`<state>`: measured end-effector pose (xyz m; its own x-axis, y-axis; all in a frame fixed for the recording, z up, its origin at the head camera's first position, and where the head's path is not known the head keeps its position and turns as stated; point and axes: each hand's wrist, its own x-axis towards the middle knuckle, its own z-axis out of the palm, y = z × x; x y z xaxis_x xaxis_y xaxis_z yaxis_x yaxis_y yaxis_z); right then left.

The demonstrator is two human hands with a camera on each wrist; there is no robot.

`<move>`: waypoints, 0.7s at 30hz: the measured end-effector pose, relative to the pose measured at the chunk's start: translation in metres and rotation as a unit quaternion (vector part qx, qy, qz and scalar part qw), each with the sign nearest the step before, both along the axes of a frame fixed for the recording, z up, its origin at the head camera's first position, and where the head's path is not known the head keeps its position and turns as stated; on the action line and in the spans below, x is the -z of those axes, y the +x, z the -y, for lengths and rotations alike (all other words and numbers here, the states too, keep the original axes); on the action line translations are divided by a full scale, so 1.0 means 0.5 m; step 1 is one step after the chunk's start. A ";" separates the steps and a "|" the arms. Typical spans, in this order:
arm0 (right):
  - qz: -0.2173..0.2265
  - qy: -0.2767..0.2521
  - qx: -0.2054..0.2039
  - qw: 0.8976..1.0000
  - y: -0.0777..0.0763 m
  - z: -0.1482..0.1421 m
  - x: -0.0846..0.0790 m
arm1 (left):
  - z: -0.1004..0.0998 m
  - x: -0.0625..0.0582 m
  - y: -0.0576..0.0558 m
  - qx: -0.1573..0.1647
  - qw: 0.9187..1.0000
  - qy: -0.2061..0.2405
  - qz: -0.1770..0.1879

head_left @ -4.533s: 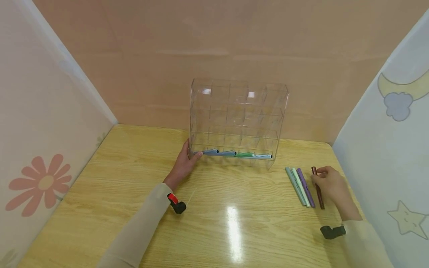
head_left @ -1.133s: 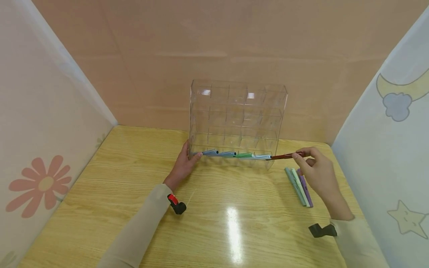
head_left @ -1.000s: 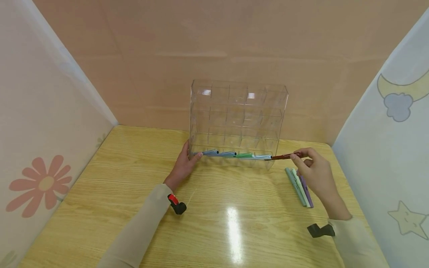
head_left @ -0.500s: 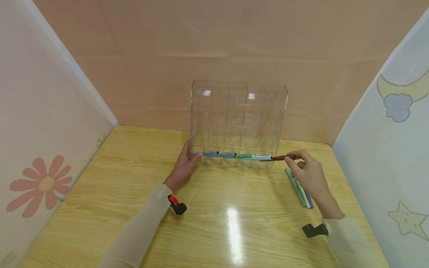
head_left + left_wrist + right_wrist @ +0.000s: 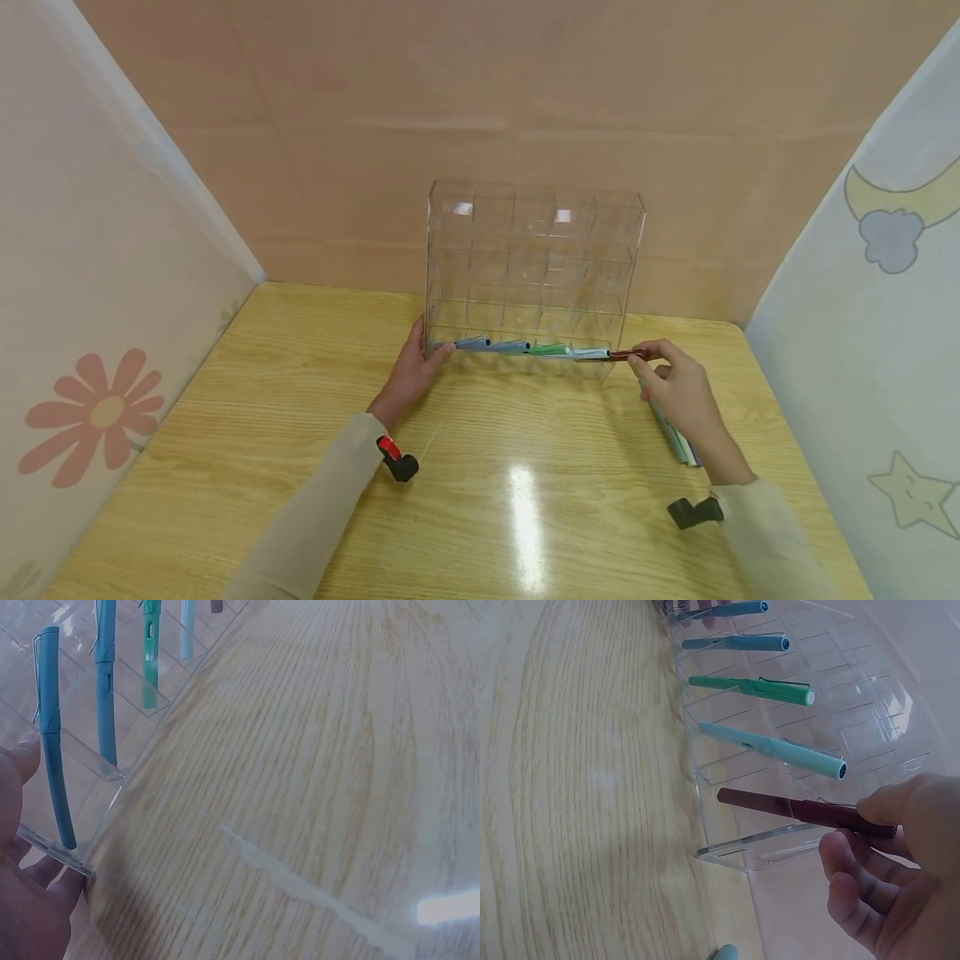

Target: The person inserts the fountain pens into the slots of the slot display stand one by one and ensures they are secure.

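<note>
A clear acrylic pen rack (image 5: 532,237) with rows of compartments stands at the back of the wooden table. My left hand (image 5: 408,377) grips its lower left side, thumb in front and fingers behind. My right hand (image 5: 684,396) pinches a dark red pen (image 5: 772,804) by its capped end. The pen's other end reaches into the bottom row's rightmost compartment, tilted like its neighbours. Along that row lean a light blue pen (image 5: 780,750), a green pen (image 5: 754,688) and two blue pens, one of them (image 5: 49,735) beside my left thumb.
On the table under my right hand lie a grey-green pen (image 5: 667,433) and a pale green pen (image 5: 686,451), with a sliver of a purple pen (image 5: 697,457) showing. A tan backdrop (image 5: 337,183) rises right behind the rack; printed panels flank both sides.
My right hand has picked the dark red pen up from the table, brought it left to the rack and slid it further into the bottom right compartment. The left hand stays put.
</note>
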<state>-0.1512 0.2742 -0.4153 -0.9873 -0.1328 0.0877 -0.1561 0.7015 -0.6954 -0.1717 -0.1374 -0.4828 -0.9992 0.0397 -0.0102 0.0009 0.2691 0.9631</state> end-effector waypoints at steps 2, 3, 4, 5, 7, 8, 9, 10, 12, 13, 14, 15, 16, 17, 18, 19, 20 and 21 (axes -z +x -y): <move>-0.001 0.003 -0.001 1.000 -0.002 0.002 0.003 | 0.000 0.000 0.000 0.000 1.000 0.002 0.002; -0.002 0.005 -0.002 1.000 -0.003 0.003 0.004 | 0.000 0.000 0.001 0.001 1.000 0.004 0.002; -0.001 0.005 -0.003 1.000 -0.004 0.004 0.005 | 0.001 0.000 0.001 0.003 1.000 0.004 0.001; 0.001 0.006 -0.003 1.000 -0.005 0.005 0.006 | 0.001 0.000 0.001 0.004 1.000 0.005 0.001; 0.004 0.009 -0.003 1.000 -0.007 0.006 0.007 | 0.002 0.000 0.001 0.006 1.000 0.006 -0.002; 0.005 0.012 -0.003 1.000 -0.008 0.006 0.008 | 0.002 0.000 0.001 0.007 1.000 0.007 -0.002; 0.007 0.013 -0.002 1.000 -0.009 0.007 0.008 | 0.002 0.000 0.001 0.007 1.000 0.008 -0.002; 0.008 0.014 -0.002 1.000 -0.011 0.007 0.008 | 0.002 0.001 0.000 0.007 1.000 0.009 -0.002; 0.009 0.016 -0.004 1.000 -0.013 0.007 0.009 | 0.001 0.001 0.000 0.007 1.000 0.011 -0.003; 0.010 0.016 -0.004 1.000 -0.015 0.007 0.009 | 0.001 0.001 -0.001 0.007 1.000 0.012 -0.003; 0.010 0.017 -0.004 1.000 -0.016 0.007 0.009 | 0.001 0.001 -0.001 0.006 1.000 0.012 -0.002; 0.009 0.017 -0.005 1.000 -0.017 0.007 0.010 | 0.001 0.001 -0.001 0.006 1.000 0.012 -0.002; 0.010 0.018 -0.005 1.000 -0.018 0.007 0.010 | 0.002 0.001 0.000 0.006 1.000 0.012 -0.001; 0.010 0.019 -0.006 1.000 -0.018 0.006 0.011 | 0.002 0.001 0.000 0.005 1.000 0.011 0.000; 0.011 0.020 -0.005 1.000 -0.019 0.006 0.011 | 0.002 0.001 0.000 0.006 1.000 0.010 0.000; 0.013 0.021 -0.005 1.000 -0.019 0.006 0.012 | 0.002 0.000 0.000 0.006 1.000 0.010 0.000; 0.013 0.022 -0.004 1.000 -0.019 0.006 0.013 | 0.002 0.000 0.000 0.005 1.000 0.009 0.001; 0.014 0.021 -0.004 1.000 -0.019 0.007 0.014 | 0.002 0.000 0.000 0.005 1.000 0.009 0.001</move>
